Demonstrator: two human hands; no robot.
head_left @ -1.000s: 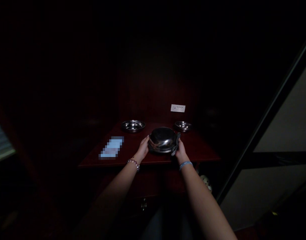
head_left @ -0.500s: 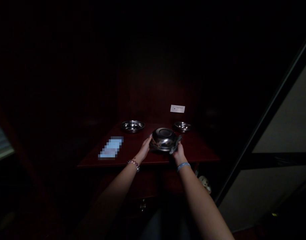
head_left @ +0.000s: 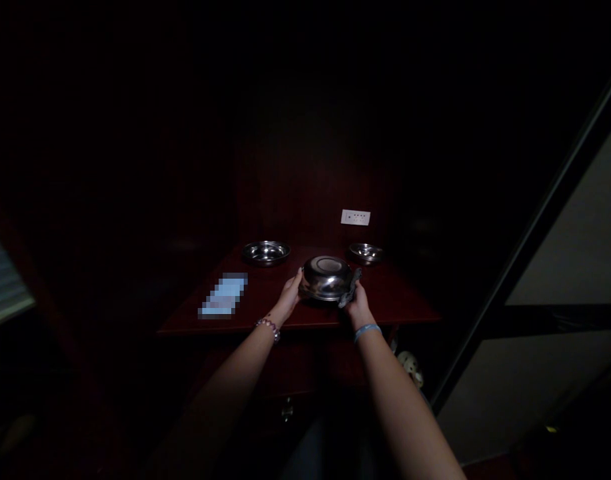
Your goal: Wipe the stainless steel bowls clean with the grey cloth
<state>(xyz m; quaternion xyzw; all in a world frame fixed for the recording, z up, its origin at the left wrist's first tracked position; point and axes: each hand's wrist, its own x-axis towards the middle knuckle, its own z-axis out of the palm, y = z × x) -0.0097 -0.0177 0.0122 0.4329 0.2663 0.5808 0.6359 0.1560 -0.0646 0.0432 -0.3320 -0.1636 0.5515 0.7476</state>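
Observation:
An upside-down shiny metal bowl (head_left: 327, 277) is held between my two hands above the front part of the dark red desk (head_left: 265, 313). My left hand (head_left: 289, 295) grips its left side, with the thumb near the rim. On the right side, my right hand (head_left: 358, 303) holds the bowl together with a crumpled grey cloth (head_left: 351, 288). Behind, a wide metal bowl (head_left: 266, 252) stands upright at the back left, and a smaller metal bowl (head_left: 366, 253) at the back right.
A blurred, light blue flat item (head_left: 224, 297) lies on the desk's left side. A white socket panel (head_left: 356, 217) is on the back wall. Below the desk's front edge is a drawer handle (head_left: 287, 410); a pale spotted object (head_left: 409, 363) is at lower right.
The view has shifted very slightly. Both hands keep their hold on the upside-down bowl, which is tilted a little differently.

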